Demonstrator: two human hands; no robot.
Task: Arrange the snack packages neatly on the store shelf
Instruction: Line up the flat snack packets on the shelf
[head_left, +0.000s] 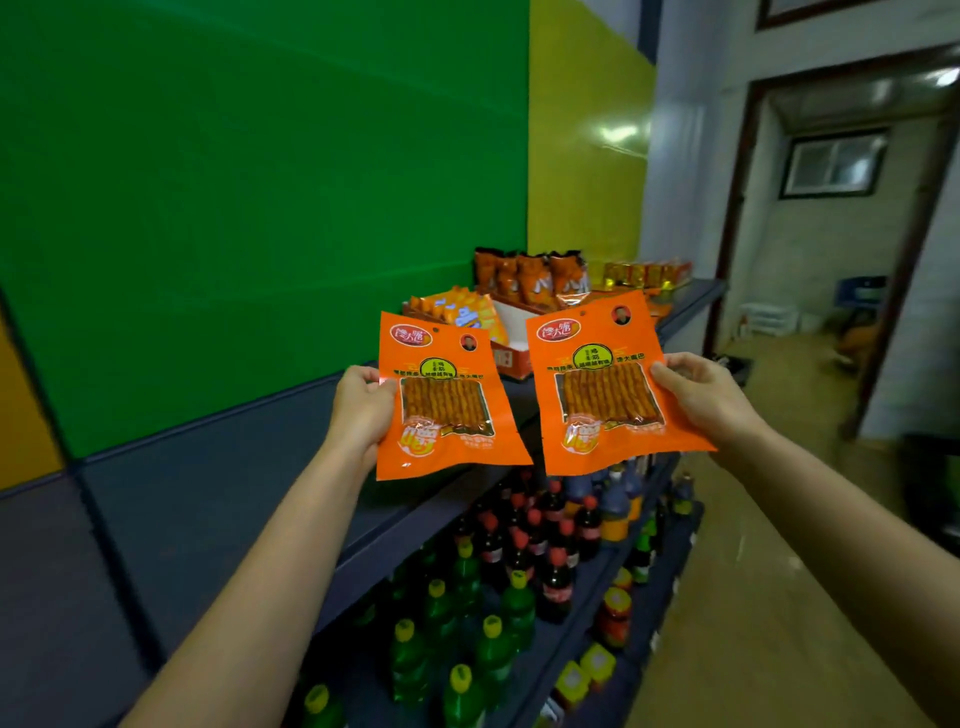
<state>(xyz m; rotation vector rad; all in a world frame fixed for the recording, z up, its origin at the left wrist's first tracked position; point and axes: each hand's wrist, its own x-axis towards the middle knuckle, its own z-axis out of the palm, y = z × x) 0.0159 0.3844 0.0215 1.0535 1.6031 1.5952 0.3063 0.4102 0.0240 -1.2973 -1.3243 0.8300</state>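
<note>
Left hand (363, 402): closed on the left edge of the left pack (441, 400), thumb on the front, fingers behind.
Right hand (696, 395): closed on the right edge of the right pack (608, 384), thumb on the front, fingers behind.
Position of packs: both held in the air, upright, fronts to the camera, side by side with a narrow gap between; right pack slightly higher. Neither resting on the top shelf (691, 306), which lies behind them.
Pack markings: orange foil, red oval logo at upper left, small round emblem at upper right, green-yellow badge at centre, clear window showing reddish strips. Chinese characters present; too blurred to read with confidence.
Top shelf stock: open carton (511, 332) of orange snack bags just behind the packs; further orange and yellow bags beyond.
Lower shelf stock: green bottles (467, 623) with yellow caps, dark bottles (540, 530) with red caps; labels unreadable.
Backing: green wall panel (260, 182), yellow panel (582, 156) to its right.
</note>
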